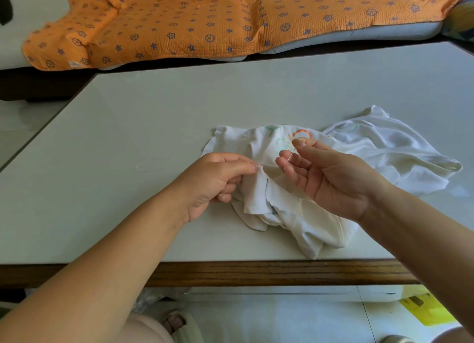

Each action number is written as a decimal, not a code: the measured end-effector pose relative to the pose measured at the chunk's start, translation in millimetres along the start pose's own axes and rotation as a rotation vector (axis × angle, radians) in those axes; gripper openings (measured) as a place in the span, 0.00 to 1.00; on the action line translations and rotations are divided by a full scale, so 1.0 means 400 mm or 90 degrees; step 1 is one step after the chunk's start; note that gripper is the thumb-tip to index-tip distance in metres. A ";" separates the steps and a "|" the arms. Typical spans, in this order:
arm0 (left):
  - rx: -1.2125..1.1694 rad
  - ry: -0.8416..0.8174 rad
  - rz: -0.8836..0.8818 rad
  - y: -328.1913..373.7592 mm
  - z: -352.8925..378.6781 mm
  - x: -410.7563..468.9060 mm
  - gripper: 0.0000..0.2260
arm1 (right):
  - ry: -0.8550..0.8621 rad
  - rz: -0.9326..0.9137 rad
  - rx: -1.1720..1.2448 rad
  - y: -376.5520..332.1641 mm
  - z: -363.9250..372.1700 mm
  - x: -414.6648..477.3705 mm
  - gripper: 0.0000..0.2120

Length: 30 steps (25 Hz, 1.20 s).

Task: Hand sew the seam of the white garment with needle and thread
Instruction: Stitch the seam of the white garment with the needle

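Note:
A crumpled white garment (379, 147) with pastel printed letters lies on the pale table (154, 117), right of centre. My left hand (215, 181) pinches a raised fold of the garment's edge between thumb and forefinger. My right hand (325, 173) is palm up just right of it, thumb and fingers closed on a thin needle (292, 155) that points down-left toward the pinched fold. A fine white thread (266, 164) runs between the fold and the right hand. A loose loop of thread (151, 164) lies on the table to the left.
The table has a dark wooden front edge (256, 272). Beyond its far edge an orange patterned blanket (205, 22) covers a sofa. A yellow bag (425, 309) lies on the floor at lower right. A slippered foot (177, 322) shows below the table.

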<state>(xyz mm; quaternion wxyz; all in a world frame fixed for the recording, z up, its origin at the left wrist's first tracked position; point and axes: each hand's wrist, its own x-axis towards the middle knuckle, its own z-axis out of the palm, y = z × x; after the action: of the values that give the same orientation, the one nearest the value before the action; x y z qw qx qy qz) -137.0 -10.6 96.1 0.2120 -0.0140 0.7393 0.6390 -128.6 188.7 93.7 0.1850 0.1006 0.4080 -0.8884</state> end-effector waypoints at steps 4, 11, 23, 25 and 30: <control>-0.006 -0.009 0.001 0.001 -0.001 0.001 0.05 | -0.032 0.007 0.004 -0.001 -0.001 -0.001 0.07; 0.106 0.014 -0.008 0.007 0.006 -0.002 0.06 | -0.052 0.031 -0.075 0.001 0.002 -0.007 0.02; 0.085 0.063 -0.033 -0.003 0.007 0.006 0.07 | -0.001 -0.065 0.005 -0.065 -0.014 -0.007 0.08; 0.086 0.061 -0.036 -0.002 0.006 0.005 0.07 | 0.014 -0.090 0.046 -0.098 -0.026 -0.006 0.08; 0.099 0.047 -0.036 -0.006 0.008 0.012 0.06 | 0.035 -0.124 0.114 -0.130 -0.045 -0.007 0.05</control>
<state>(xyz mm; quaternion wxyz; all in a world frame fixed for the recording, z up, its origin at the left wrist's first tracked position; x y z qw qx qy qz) -139.7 -6.8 91.9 0.2030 -0.0420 0.7932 0.5727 -146.8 234.1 118.8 0.0772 0.1009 0.3395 -0.9320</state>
